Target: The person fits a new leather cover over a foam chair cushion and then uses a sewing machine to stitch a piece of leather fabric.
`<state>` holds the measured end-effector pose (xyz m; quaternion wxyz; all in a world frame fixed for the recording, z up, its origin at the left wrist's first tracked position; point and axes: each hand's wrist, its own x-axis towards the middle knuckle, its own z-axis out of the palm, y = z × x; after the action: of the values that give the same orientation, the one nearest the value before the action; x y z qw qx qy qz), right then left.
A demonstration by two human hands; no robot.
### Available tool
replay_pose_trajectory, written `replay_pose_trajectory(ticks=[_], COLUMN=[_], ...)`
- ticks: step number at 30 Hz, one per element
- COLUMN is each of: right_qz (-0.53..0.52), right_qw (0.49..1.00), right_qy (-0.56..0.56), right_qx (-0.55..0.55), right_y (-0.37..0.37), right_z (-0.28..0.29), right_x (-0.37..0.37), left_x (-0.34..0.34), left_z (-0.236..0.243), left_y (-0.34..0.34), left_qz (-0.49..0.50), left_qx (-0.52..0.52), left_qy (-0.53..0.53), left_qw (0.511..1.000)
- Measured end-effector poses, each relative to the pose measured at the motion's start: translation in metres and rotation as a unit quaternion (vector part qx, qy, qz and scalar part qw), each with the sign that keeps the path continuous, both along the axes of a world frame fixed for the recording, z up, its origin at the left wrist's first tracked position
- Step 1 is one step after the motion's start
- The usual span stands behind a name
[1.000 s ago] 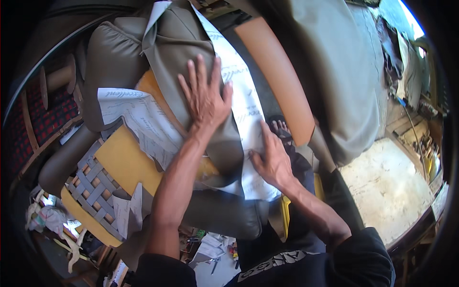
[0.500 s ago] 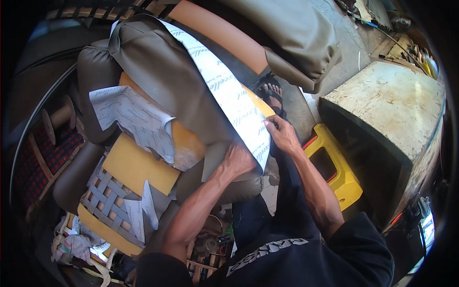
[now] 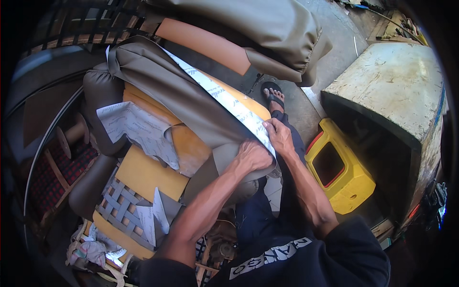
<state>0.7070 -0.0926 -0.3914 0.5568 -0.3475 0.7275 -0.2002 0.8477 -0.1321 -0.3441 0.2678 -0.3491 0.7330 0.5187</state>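
The brown sheet ran from 11 o'clock to the centre, over yellow foam. The right hand pinched its white-backed edge; at that hand's 8 o'clock, the left hand had curled fingers, tips hidden, their grip impossible to tell. The sheet looked limp, light, probably slick, best held by that turned edge.

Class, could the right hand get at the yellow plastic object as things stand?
Probably yes: nothing visible lies between the right hand and the yellow plastic object, though that hand would likely first release the brown sheet.
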Motion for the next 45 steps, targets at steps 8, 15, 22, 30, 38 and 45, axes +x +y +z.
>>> replay_pose_trajectory(ticks=[8,15,22,30,38,45], right_qz=[0.022,-0.233,-0.278,-0.3,-0.362,-0.421], right_qw=[0.994,0.968,0.956,0.911,0.786,0.777], right_qy=[0.071,0.076,0.05,-0.257,-0.472,-0.421], right_qx=[-0.077,0.052,0.081,0.12,0.168,0.202], right_y=[0.003,-0.009,0.004,0.021,0.018,0.022], right_z=[0.055,-0.006,-0.092,-0.169,-0.151,-0.158], right_x=[0.037,0.014,0.024,0.016,0.019,0.026], left_x=[-0.006,-0.023,-0.038,-0.046,-0.063,-0.057], left_z=[-0.008,-0.019,-0.04,-0.057,-0.065,-0.06], left_y=[0.023,0.021,0.033,0.028,0.051,0.049], left_qz=[-0.051,0.119,0.093,-0.039,-0.16,-0.179], left_qx=[-0.189,-0.05,-0.054,-0.02,-0.047,-0.065], left_qy=[0.023,-0.108,-0.124,-0.182,-0.3,-0.261], left_qw=[0.98,0.986,0.986,0.982,0.939,0.946])
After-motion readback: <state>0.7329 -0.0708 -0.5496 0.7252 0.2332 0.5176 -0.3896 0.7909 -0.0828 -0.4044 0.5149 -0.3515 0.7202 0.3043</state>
